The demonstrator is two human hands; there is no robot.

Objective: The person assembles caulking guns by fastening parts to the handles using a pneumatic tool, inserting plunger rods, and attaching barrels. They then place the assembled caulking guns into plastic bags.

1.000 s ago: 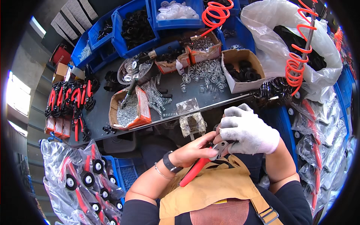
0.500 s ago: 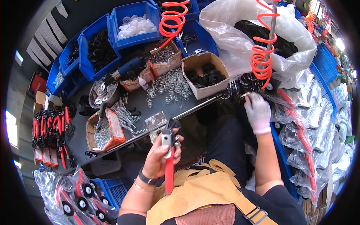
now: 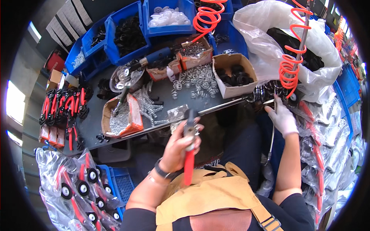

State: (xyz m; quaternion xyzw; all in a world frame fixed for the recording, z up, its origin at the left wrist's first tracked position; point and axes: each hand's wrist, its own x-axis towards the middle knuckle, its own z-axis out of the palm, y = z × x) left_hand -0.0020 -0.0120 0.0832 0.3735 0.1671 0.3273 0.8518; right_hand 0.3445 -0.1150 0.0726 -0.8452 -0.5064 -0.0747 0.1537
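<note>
A: Lower centre: the left hand (image 3: 178, 148) is clenched around a red-handled tool (image 3: 189, 154); it looks rigid and metal-headed, best held at the handle.

B: Right of centre: the gloved right hand (image 3: 282, 118) reaches black parts (image 3: 266, 92) at the bench edge (image 3: 216, 109); its grasp cannot be told.

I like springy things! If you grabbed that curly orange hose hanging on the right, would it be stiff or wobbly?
Probably wobbly. The curly orange hose hangs in loose coils, so it would likely stretch and bounce back when pulled. It looks thin and hollow, so probably light. Its top runs up out of view, so it would likely swing rather than come away. The gloved right hand is just below it.
</note>
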